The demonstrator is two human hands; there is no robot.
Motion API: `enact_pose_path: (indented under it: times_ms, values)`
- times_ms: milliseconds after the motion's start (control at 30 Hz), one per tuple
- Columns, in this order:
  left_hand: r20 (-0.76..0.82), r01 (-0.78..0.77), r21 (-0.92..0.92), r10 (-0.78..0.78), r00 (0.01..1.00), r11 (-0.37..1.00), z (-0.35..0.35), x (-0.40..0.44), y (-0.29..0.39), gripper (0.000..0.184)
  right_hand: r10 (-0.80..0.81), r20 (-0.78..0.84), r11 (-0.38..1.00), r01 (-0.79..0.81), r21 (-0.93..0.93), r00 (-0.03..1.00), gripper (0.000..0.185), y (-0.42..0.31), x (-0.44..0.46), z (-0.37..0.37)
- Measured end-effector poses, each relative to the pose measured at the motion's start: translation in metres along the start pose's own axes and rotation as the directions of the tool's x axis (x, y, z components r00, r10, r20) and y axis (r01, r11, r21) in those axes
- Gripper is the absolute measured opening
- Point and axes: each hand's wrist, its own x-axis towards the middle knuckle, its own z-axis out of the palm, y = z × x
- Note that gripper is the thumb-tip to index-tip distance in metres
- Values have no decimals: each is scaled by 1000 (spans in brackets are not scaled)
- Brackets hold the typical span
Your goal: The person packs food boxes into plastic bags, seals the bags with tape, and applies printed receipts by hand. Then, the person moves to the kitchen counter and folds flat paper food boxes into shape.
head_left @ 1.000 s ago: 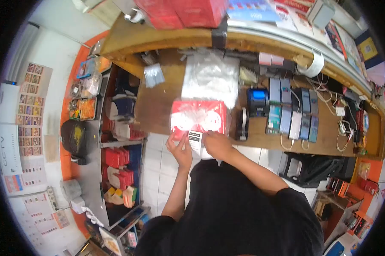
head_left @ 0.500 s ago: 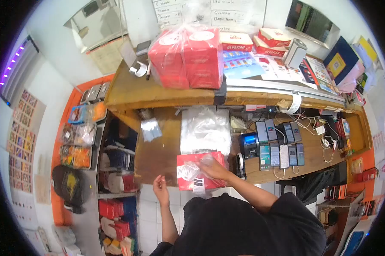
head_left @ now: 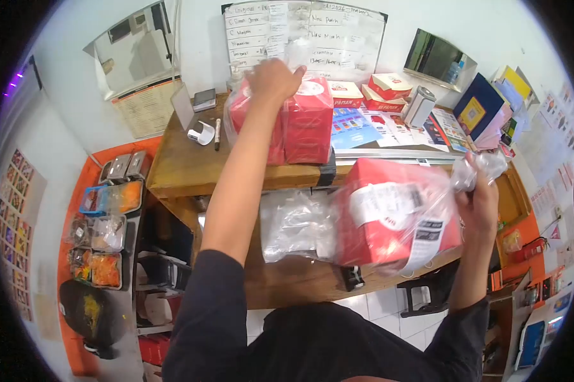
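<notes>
In the head view my right hand (head_left: 481, 200) is closed on the gathered top of a clear plastic bag. Inside that bag is a red box (head_left: 395, 213) with white labels, tilted and raised in front of the counter. My left hand (head_left: 274, 79) reaches over the upper counter to the top of bagged red boxes (head_left: 308, 127); its fingers are blurred, and their hold on the plastic cannot be made out. A stack of clear plastic bags (head_left: 293, 226) lies on the lower desk, left of the raised box.
On the upper counter (head_left: 172, 165) are a marker (head_left: 217, 134), small red-and-white boxes (head_left: 385, 92), a grey canister (head_left: 419, 107) and papers. Trays of food (head_left: 105, 269) and a dark pan (head_left: 91, 315) stand at the left. A whiteboard (head_left: 357, 38) hangs behind.
The bagged red box has risen from the lower desk's edge and moved right, hanging from my right hand. My left hand has gone up to the bagged boxes on the upper counter. The view has tilted upward.
</notes>
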Motion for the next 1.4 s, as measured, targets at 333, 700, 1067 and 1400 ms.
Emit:
enact_pose_path:
  times_ms: [333, 700, 1067, 1400]
  values:
    - [-290, -132, -503, -23, 957, 854, 18, 49, -40, 45, -261, 65, 964, 263, -30, 963, 37, -68, 139, -58]
    - [-74, -207, -872, 299, 951, 444, -1, 68, -116, 49, -313, 328, 948, 314, 51, 891, 49, -22, 290, 66]
    - [13, -173, -840, 337, 941, 514, -2, 79, -171, 46, 52, 499, 991, -105, 78, 865, 33, 124, 299, 301]
    - [-277, -299, -632, 152, 949, 715, -26, 5, -190, 41, 57, 771, 590, 602, -538, 634, 42, 103, 308, 257]
